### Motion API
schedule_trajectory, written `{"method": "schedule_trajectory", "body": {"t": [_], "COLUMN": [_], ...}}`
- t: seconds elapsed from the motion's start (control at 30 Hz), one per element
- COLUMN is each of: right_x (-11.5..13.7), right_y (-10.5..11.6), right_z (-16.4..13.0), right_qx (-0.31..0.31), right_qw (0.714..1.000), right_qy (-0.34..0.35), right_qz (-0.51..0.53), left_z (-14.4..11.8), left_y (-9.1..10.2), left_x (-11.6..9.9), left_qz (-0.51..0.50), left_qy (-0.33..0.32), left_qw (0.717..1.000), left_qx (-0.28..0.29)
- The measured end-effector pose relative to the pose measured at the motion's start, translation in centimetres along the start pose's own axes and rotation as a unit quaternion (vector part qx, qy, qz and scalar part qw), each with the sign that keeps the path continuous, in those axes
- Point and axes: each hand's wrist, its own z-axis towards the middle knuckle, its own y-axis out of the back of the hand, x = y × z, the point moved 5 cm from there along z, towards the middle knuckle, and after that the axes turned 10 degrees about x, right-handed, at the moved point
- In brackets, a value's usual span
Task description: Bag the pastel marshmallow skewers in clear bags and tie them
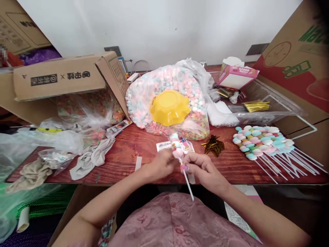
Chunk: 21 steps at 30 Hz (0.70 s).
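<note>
A: Left hand [162, 164]?
B: Clenched on the pastel marshmallow skewer in clear wrap [177, 149], grip closed around the wrapped sweets near mid-length.

A: And the right hand [203, 165]?
B: Also grasping that skewer, just below the left grip, fingers pinched where the wrap gathers. White stick [189, 187] pointing down out of this grip toward the pink-shirted lap.

A: Where exactly, that skewer?
B: Held between both grips, lifted just above the near edge of the red-brown wooden counter [144, 144], tilted, top end leaning away from the body.

A: Beyond the grips?
B: Small printed paper labels [164, 145] flat on the counter right behind the skewer's top. Farther back, a large clear bag of pastel marshmallows [154, 92] with a yellow scalloped plastic bowl [169, 107] upturned on it.

A: To the right of the grips?
B: Near: a loose bunch of gold twist ties [214, 145]. Farther right: a row of finished marshmallow skewers on white sticks [259, 140].

A: Left of the grips?
B: Crumpled grey cloth [92, 157], well apart; behind it, a tipped brown cardboard box [64, 77].
</note>
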Motion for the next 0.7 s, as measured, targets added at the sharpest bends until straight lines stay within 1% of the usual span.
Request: {"method": "schedule_trajectory", "body": {"t": [0.03, 0.07, 0.1, 0.13, 0.17, 0.2, 0.23, 0.3, 0.33, 0.37, 0.4, 0.43, 0.5, 0.57, 0.6, 0.63, 0.67, 0.7], "right_x": [-0.1, -0.2, -0.3, -0.3, -0.2, 0.2, 0.6, 1.3, 1.4, 1.4, 1.3, 1.1, 0.5, -0.1, -0.4, -0.8, -1.3, -2.0], "right_y": [-0.5, -0.8, -0.8, -0.6, -0.3, 0.0, 0.1, -0.4, -0.7, -1.0, -1.4, -1.7, -2.1, -2.3, -2.4, -2.6, -3.0, -4.0], "right_z": [-0.1, -0.2, -0.2, -0.2, -0.3, -0.4, -0.5, -0.7, -0.7, -0.7, -0.6, -0.5, -0.3, 0.1, 0.4, 0.8, 1.4, 2.1], "right_qx": [0.017, 0.019, 0.002, -0.032, -0.076, -0.121, -0.157, -0.197, -0.206, -0.209, -0.210, -0.208, -0.200, -0.192, -0.188, -0.180, -0.152, -0.106], "right_qw": [1.000, 1.000, 1.000, 0.996, 0.983, 0.959, 0.927, 0.866, 0.846, 0.834, 0.827, 0.825, 0.831, 0.852, 0.873, 0.903, 0.942, 0.976], "right_qy": [-0.002, 0.002, 0.016, 0.045, 0.086, 0.136, 0.188, 0.273, 0.296, 0.308, 0.312, 0.309, 0.296, 0.278, 0.261, 0.233, 0.188, 0.130], "right_qz": [0.026, 0.022, -0.012, -0.070, -0.143, -0.218, -0.283, -0.369, -0.392, -0.408, -0.418, -0.425, -0.427, -0.399, -0.365, -0.313, -0.235, -0.140], "left_z": [0.1, 0.0, -0.1, -0.3, -0.5, -0.6, -0.7, -1.0, -1.2, -1.5, -1.9, -2.2, -2.9, -3.7, -4.1, -4.6, -5.2, -5.8], "left_y": [1.0, 1.8, 2.4, 2.7, 2.7, 2.3, 1.6, -0.1, -0.7, -1.0, -1.0, -0.9, -0.8, -0.6, -0.4, -0.1, 0.2, 0.4], "left_x": [1.0, 1.7, 2.0, 2.0, 2.0, 2.0, 1.9, 1.6, 1.3, 1.1, 1.0, 1.0, 0.9, 0.9, 0.8, 0.6, 0.3, -0.2], "left_qz": [-0.070, -0.126, -0.166, -0.192, -0.219, -0.259, -0.314, -0.436, -0.476, -0.497, -0.502, -0.497, -0.473, -0.428, -0.379, -0.303, -0.201, -0.081], "left_qy": [0.016, 0.025, 0.030, 0.039, 0.052, 0.067, 0.081, 0.088, 0.083, 0.077, 0.074, 0.075, 0.078, 0.080, 0.083, 0.089, 0.103, 0.125], "left_qw": [0.995, 0.984, 0.971, 0.961, 0.953, 0.945, 0.934, 0.894, 0.875, 0.864, 0.862, 0.865, 0.877, 0.899, 0.920, 0.946, 0.971, 0.986], "left_qx": [-0.069, -0.126, -0.169, -0.196, -0.204, -0.189, -0.153, -0.056, -0.020, -0.003, -0.003, -0.010, -0.018, -0.036, -0.052, -0.067, -0.075, -0.074]}}
